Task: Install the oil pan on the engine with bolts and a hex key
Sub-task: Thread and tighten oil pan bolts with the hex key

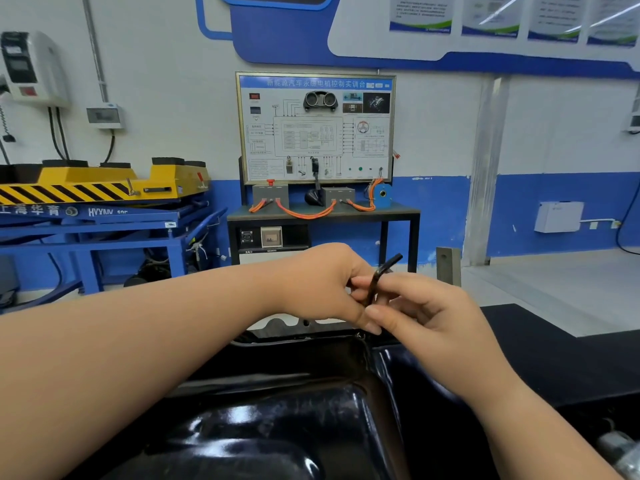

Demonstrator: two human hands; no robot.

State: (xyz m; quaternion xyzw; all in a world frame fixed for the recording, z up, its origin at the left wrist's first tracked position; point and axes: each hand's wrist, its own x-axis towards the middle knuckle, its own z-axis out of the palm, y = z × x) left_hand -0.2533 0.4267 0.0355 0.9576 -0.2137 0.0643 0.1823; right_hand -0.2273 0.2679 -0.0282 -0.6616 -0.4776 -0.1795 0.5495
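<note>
Hex key [374, 284] near-upright, short arm pointing up-right.

We're facing a white wall with a blue lower band [450, 209]. Dead centre we've got a gold-framed training board printed with a wiring diagram [315, 128], set on a dark metal stand [398, 213] where orange cables [304, 213] loop between two grey boxes [270, 194]. Off to the left sits a blue steel lift table [104, 226] carrying a yellow platform with black hazard stripes [86, 183], with a white wall-mounted charger unit [31, 67] above. A pale grey floor [554, 296] stretches away on the right.
</note>
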